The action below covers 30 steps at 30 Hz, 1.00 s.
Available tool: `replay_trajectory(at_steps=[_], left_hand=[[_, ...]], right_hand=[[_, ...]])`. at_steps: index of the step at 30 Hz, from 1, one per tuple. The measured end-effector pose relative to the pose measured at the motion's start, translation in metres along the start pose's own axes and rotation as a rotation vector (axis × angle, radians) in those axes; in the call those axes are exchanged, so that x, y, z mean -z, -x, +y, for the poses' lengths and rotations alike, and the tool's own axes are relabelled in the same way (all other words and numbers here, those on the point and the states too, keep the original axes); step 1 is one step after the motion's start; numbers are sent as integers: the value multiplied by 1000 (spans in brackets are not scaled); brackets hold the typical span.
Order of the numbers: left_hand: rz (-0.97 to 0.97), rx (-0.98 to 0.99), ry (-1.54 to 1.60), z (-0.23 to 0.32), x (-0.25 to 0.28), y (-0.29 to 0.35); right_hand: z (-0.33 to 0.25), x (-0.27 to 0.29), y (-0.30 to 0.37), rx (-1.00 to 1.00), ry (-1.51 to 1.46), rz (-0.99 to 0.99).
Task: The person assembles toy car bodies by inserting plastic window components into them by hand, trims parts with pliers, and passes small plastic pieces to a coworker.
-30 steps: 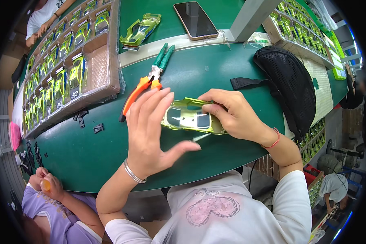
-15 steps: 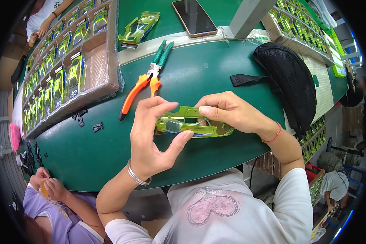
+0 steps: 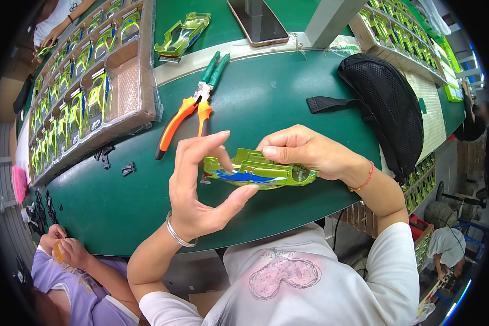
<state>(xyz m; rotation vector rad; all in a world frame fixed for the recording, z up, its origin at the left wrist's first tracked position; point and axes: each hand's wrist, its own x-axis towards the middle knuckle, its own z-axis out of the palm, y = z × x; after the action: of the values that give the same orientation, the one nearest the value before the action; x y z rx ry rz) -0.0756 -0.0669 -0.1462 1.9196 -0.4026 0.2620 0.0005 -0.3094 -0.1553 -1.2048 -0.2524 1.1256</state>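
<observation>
A green, glossy toy car body shell [image 3: 277, 177] with a blue patch along its side is held over the table in front of me. My right hand [image 3: 315, 152] pinches its far right edge between thumb and fingers. At the left end, my left hand [image 3: 196, 187] has its thumb against the near side and a finger reaching over the far side, with the index finger raised. The shell's underside and some fingertips are hidden. Just beyond my left hand lie pliers [image 3: 201, 98] with orange-and-black handles and green-covered jaws.
A divided carton [image 3: 130, 115] of similar shells stands at left, another carton [image 3: 386, 46] at far right. Another shell [image 3: 182, 35], a phone [image 3: 258, 22], a grey post [image 3: 331, 24] and a black mesh pouch [image 3: 386, 108] are beyond. A co-worker's hands [image 3: 68, 247] are at lower left.
The shell has been tipped in my hands, so its blue-marked side now faces up toward me and its window opening no longer shows. My left hand has shifted slightly left.
</observation>
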Motion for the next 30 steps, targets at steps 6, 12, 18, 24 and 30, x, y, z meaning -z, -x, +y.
replay_trajectory(at_steps=[6,12,18,24,30], left_hand=[[18,27,-3,0,-4,2],[27,20,18,6,-6,3],[11,65,56,2,-4,5],[10,58,194,-10,2,6],[96,124,396,-7,-7,4]], right_hand=[[1,1,0,-29,45,-3],[-4,0,2,-64,110,4],[-1,-1,2,-46,77,-1],[-12,2,6,-94,-245,-99],[-17,6,5,-34,-306,-156]])
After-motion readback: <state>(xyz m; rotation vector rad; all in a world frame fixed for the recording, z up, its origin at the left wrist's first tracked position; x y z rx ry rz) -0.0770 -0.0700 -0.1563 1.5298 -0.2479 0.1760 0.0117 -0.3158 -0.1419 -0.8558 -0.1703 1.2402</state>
